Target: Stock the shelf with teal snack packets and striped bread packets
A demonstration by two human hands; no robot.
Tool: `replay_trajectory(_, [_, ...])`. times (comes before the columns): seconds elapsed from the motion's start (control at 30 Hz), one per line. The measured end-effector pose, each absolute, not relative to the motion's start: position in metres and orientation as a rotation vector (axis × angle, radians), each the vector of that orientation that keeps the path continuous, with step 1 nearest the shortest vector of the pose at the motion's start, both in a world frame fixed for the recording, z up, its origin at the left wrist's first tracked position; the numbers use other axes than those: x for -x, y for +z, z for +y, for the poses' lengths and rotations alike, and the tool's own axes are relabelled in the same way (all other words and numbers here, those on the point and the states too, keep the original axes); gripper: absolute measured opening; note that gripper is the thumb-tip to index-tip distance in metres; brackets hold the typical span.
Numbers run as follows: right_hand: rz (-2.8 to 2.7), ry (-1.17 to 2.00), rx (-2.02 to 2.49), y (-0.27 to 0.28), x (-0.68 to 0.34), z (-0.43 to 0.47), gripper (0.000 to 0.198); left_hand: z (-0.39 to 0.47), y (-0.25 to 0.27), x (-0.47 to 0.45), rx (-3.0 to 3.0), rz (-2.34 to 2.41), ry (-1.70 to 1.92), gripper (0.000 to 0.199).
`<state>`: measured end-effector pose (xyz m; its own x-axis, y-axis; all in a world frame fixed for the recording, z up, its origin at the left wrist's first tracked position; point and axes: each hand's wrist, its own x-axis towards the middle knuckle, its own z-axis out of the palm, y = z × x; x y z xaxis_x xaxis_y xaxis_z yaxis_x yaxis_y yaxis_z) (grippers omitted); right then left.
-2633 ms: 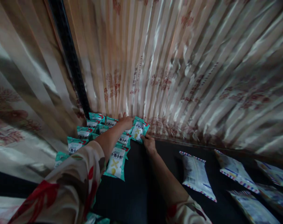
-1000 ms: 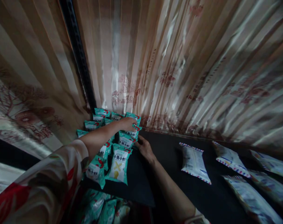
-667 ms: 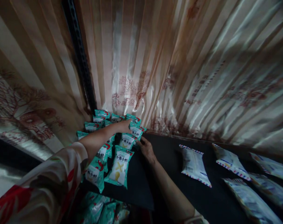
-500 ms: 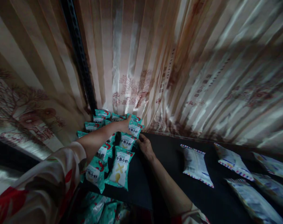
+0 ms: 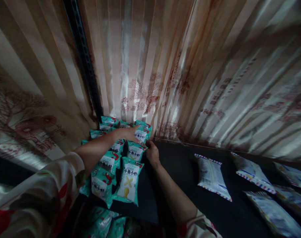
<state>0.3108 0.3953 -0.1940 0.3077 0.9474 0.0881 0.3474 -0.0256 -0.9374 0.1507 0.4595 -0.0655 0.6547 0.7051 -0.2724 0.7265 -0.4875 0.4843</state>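
My left hand (image 5: 131, 133) reaches across the rows of teal and white snack bags and grips the left side of one snack bag (image 5: 140, 135) in the back part of the right row. My right hand (image 5: 152, 153) is curled at that row's right side, its thumb and fingers closed against the bag's lower right edge; its fingertips are partly hidden. Just in front lie another teal bag (image 5: 135, 151) and a fully visible one (image 5: 128, 181), face up. More teal bags (image 5: 102, 185) stand overlapping in the rows to the left, partly covered by my left forearm.
Several white bags with striped edges (image 5: 213, 176) lie on the black shelf (image 5: 176, 172) to the right. A pleated printed curtain (image 5: 145, 66) hangs behind, with a dark perforated post (image 5: 84, 62) at the left. More teal bags (image 5: 103, 223) sit below the shelf's front edge.
The gripped bag has shifted slightly left and settled closer against the bag behind it. My right hand has moved slightly up and left, its fingers more curled. The view has shifted a little.
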Motion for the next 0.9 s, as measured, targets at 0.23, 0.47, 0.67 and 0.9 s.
replay_trajectory(0.23, [-1.280, 0.640, 1.618, -0.189, -0.312, 0.391, 0.040, 0.455, -0.064, -0.156, -2.279, 1.148, -0.086, 0.070])
replay_trajectory(0.47, [-1.162, 0.808, 1.398, -0.169, -0.310, 0.338, 0.048, 0.447, -0.066, -0.157, -2.312, 1.174, -0.058, 0.065])
replay_trajectory(0.67, [-1.257, 1.117, 1.207, -0.157, -0.292, 0.310, 0.047, 0.431, -0.055, -0.161, -2.334, 1.207, -0.048, 0.062])
replay_trajectory(0.9, [-1.218, 1.036, 1.253, -0.169, -0.297, 0.313, 0.044, 0.416, -0.049, -0.150, -2.280, 1.254, -0.088, 0.056])
